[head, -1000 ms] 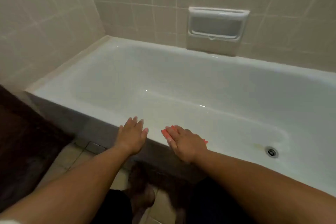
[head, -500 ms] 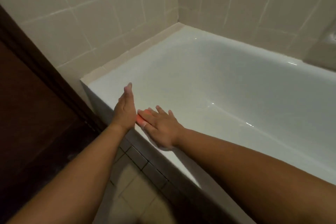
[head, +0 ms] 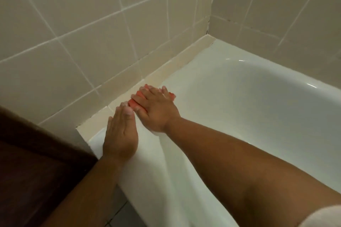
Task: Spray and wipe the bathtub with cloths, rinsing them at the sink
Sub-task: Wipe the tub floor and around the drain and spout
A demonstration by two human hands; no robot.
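- Two hands rest on the near left corner of a white bathtub (head: 258, 120); items are listed from left to right.
- Dark wooden panel (head: 27, 167): fills the lower left, beside the tub's outer corner.
- Tiled wall (head: 88, 29): beige tiles with pale grout, joined to the tub rim by a cream sealing strip (head: 166, 68).
- Left hand (head: 120, 134): laid flat on the rim at the corner, fingers straight and together, holding nothing.
- Cloth (head: 135, 100): orange-red, lying on the rim at the tub's end, just beside the sealing strip; only its edges show past the fingers.
- Right hand (head: 156, 110): pressed flat on the cloth, fingers straight and slightly spread, not curled around it; its thumb lies near the left fingertips.
- Tub basin: curves away on the right, glossy with small highlights.
- White sleeve (head: 323, 215): visible at the lower right, on the right arm.
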